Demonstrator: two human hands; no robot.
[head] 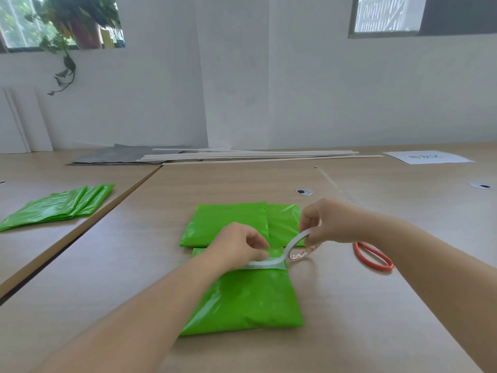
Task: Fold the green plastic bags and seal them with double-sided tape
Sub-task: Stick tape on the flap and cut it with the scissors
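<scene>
Head view: a folded green bag (250, 300) lies flat on the desk (134, 265). Across its far part a tape strip (269, 263) is pinned down by the curled fingers of the left hand (239, 249), while the tape roll (302, 254) is gripped by the right hand (328, 222). The film is judged light, limp and slippery, and best held flat at the fold. The sticky strip is best taken by its ends.

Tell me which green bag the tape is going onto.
The near bag, closest to the person: the left hand holds a tape strip against it. The bag behind and the left stack have none.
</scene>
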